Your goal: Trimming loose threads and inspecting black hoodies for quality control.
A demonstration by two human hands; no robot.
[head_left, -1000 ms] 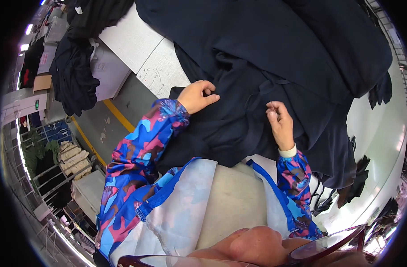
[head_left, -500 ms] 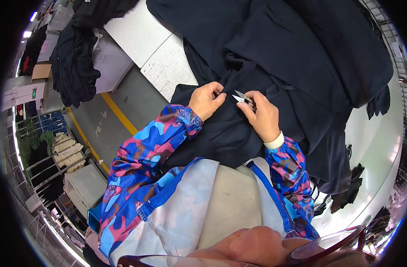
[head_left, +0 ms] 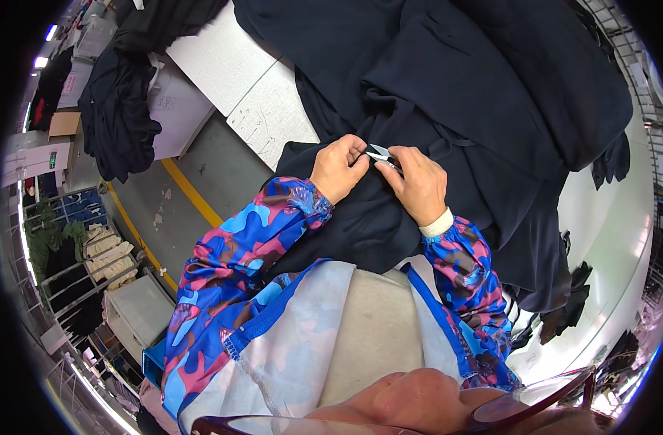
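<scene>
Dark navy fabric (head_left: pixel 484 94) lies in broad folds in front of me and hangs down toward my lap. My left hand (head_left: pixel 338 168) pinches a bit of this fabric between thumb and fingertips. Close beside it, my right hand (head_left: pixel 417 185) grips small thread snips (head_left: pixel 381 155). Their two silver blades stand apart and point left at my left fingertips. Whether a thread lies between the blades is too small to tell. Both my forearms wear blue and pink camouflage sleeves (head_left: pixel 237 250).
A white work surface (head_left: pixel 223 54) with pencil marks shows at the upper left; its right part (head_left: pixel 611 239) curves along the rim. A dark garment (head_left: pixel 117 109) hangs over a left-hand edge. Yellow lines (head_left: pixel 190 192) run along the grey floor, near a rack of folded clothes (head_left: pixel 110 254).
My right hand has moved slightly left, bringing the snips' blades up to my left fingertips. My left hand stays almost in place, still pinching the fabric.
</scene>
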